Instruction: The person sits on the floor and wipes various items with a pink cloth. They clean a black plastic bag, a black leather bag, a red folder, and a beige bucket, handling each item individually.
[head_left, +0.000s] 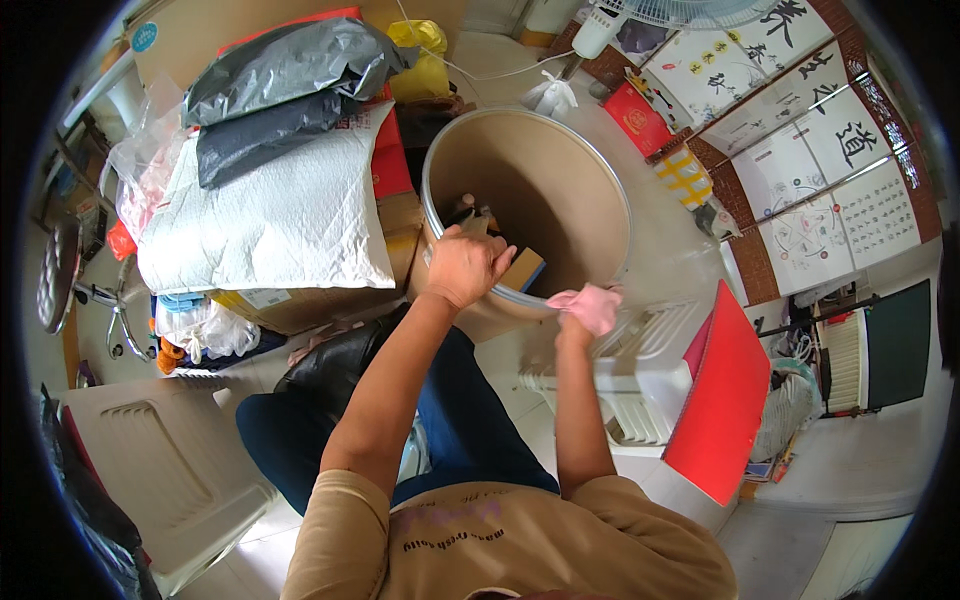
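Observation:
A tall round fibre drum (525, 135) with a metal rim stands before me. Over its near left rim, my left hand (470, 262) is curled, knuckles up; what its fingers hold, if anything, is hidden. My right hand (576, 330) grips a pink cloth (592, 307) against the near right part of the rim. Inside the drum, next to my left hand, a cardboard box (523, 270) with a blue side stands tilted. Several small items, partly hidden, lie deeper by the drum's left wall.
Left of the drum, a white padded sheet (270, 217) and grey plastic bags (292, 67) cover cardboard boxes. On the right are white plastic stools (645, 375) and a red board (724, 405). A fan (600, 30) and a white tied bag (553, 96) stand beyond the drum.

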